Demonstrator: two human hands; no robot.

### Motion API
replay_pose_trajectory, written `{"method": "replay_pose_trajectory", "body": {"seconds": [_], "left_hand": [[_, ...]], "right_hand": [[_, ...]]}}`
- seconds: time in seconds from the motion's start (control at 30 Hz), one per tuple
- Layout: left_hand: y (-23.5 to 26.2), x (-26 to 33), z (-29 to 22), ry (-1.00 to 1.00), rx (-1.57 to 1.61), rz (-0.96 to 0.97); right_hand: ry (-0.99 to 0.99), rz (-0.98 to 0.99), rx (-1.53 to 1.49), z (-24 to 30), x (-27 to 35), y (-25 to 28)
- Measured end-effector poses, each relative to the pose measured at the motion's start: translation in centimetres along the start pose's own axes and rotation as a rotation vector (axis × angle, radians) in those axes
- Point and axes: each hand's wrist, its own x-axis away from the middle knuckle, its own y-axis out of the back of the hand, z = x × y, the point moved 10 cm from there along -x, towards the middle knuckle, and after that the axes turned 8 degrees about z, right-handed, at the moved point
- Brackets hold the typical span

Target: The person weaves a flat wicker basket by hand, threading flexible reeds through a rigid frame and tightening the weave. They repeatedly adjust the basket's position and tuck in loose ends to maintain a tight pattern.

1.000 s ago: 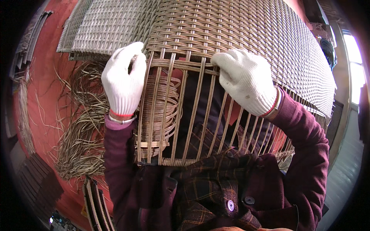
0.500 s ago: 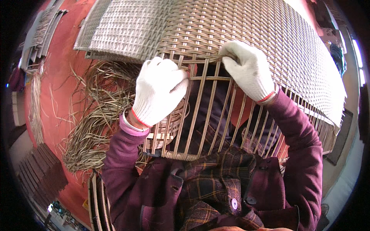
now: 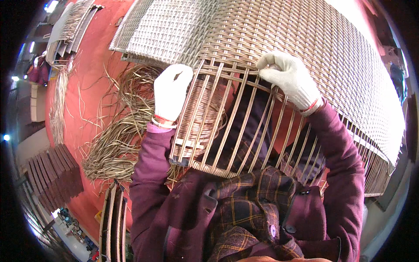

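Locate woven panel across the upper middle, open stakes running from its lower edge toward purple jacket. Right hand: thumb and forefinger pinched on weaving strand just below the finished rows. Left hand: fingers curled beside the outermost stake at the panel's left side; cannot tell whether gripping a strand, touching the stake or merely resting near. Possible fault: loose row with a visible gap, likely from uneven tension along the bowed strand. Possible fault: skipped or doubled stake, likely from threading by feel on the underside; check the over-and-under order before packing tight. Possible fault: stakes drawn out of parallel, likely from hard sideways pulling at the unsupported edge. Possible fault: snagging on coiled strand behind the stakes, or on loose strands over red floor, likely from crossed lengths. Note limits of view: exact finger contact masked by white gloves; underside of the weave out of sight; far edge of the panel cut off at the top; right portion washed out by glare; free end of the strand not traceable.
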Motion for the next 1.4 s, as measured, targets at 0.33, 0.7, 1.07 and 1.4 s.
{"method": "replay_pose_trajectory", "body": {"seconds": [0.33,0.7,1.07,1.4], "left_hand": [[-0.8,-1.7,-4.8,-0.403,-0.369,0.194],[-3.4,-4.2,-5.8,-0.56,-0.895,0.209],[-1.7,-1.2,-6.4,-0.33,-0.241,0.036],[-2.1,-1.0,-11.3,-0.416,-0.37,0.027]], "right_hand": [[0.16,-0.094,-0.091,0.4,1.1,-0.4],[0.092,0.01,-0.09,1.0,1.2,-0.7],[0.067,0.021,-0.144,-0.1,1.0,-0.1],[0.176,-0.028,-0.224,-2.2,1.0,0.1]]}}
